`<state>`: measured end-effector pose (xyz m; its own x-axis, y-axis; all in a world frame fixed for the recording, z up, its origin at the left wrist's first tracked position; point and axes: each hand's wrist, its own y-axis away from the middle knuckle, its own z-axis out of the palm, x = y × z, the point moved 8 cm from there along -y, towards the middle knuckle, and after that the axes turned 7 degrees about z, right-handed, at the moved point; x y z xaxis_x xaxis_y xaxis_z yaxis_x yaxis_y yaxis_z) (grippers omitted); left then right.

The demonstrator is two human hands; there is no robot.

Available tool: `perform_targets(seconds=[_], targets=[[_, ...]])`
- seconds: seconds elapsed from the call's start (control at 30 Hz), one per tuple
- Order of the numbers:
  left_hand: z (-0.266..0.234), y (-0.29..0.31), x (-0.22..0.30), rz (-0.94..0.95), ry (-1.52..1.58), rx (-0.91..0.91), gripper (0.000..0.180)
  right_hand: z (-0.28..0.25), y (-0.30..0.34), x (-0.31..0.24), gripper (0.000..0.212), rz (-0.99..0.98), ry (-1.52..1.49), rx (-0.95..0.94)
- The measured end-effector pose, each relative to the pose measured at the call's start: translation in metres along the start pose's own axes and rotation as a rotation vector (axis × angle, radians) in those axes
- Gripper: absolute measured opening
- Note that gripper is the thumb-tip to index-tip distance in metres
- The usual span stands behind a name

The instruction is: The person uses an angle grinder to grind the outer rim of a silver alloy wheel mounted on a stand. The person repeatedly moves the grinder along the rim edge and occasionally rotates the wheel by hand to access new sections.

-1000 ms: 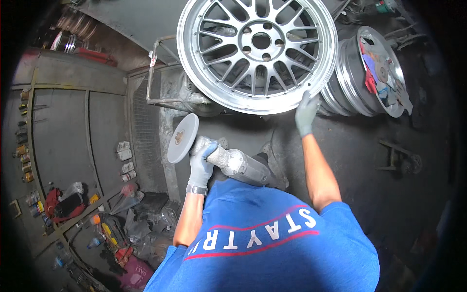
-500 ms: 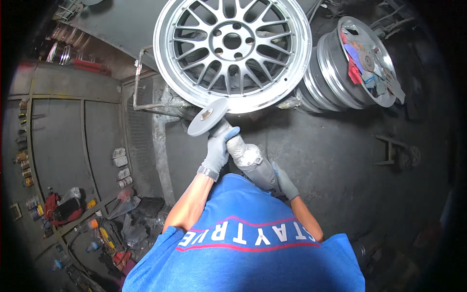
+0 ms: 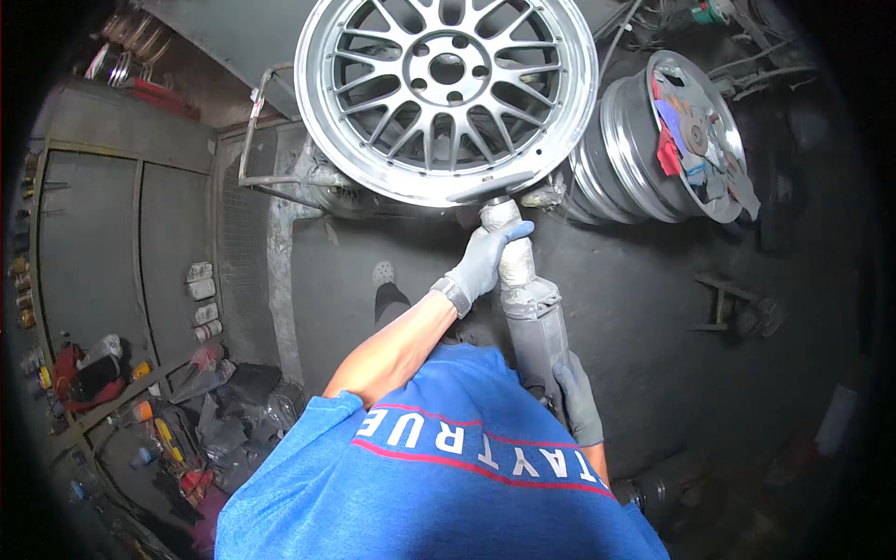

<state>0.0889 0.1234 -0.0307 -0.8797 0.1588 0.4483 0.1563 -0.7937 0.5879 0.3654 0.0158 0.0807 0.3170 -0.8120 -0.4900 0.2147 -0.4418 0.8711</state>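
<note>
A silver multi-spoke car wheel (image 3: 437,96) lies face up in front of me, raised above the floor. Both my hands wear light grey gloves. My left hand (image 3: 481,261) is wrapped round the taped white neck of a grey angle grinder (image 3: 539,327), its thumb across the top. Farther back, near my body, my right hand (image 3: 581,403) grips the grinder's rear end. The grinder's flat grey disc (image 3: 493,188) is tilted nearly edge-on at the near lip of the wheel. Whether it touches the lip I cannot tell.
Another polished wheel (image 3: 627,140) stands on its side at the right, with cloths and small discs (image 3: 693,135) in its face. A bent metal frame (image 3: 246,154) is left of the wheel. Bags and clutter (image 3: 224,429) lie at lower left; a small stand (image 3: 733,303) is at right.
The grinder has swung right, and its disc has moved from the wheel's lower left to its near lip. Both hands have moved with it, still gripping.
</note>
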Motion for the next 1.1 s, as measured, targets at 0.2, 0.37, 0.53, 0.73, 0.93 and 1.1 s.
perform_targets(seconds=[0.2,0.37,0.53,0.73,0.93,1.1], targets=[[-0.03,0.014,0.014,-0.005,0.011,0.008,0.02,0.027,-0.003,0.013,0.062,-0.138,0.136,0.013],[-0.071,0.029,0.046,0.026,0.053,0.03,0.019,0.064,-0.016,0.016,0.063,-0.115,0.149,-0.038],[-0.094,0.037,0.096,0.085,0.035,0.038,0.018,0.098,-0.05,0.021,0.065,-0.183,0.156,-0.099],[-0.114,0.039,0.124,0.15,0.019,0.062,0.016,0.127,-0.06,-0.004,0.068,-0.214,0.189,-0.198],[-0.085,0.035,0.076,0.088,0.06,0.109,0.018,0.064,-0.071,0.021,0.067,-0.175,0.178,-0.131],[-0.046,0.012,0.012,0.061,0.102,0.016,0.015,0.002,-0.046,0.008,0.066,-0.165,0.228,-0.001]])
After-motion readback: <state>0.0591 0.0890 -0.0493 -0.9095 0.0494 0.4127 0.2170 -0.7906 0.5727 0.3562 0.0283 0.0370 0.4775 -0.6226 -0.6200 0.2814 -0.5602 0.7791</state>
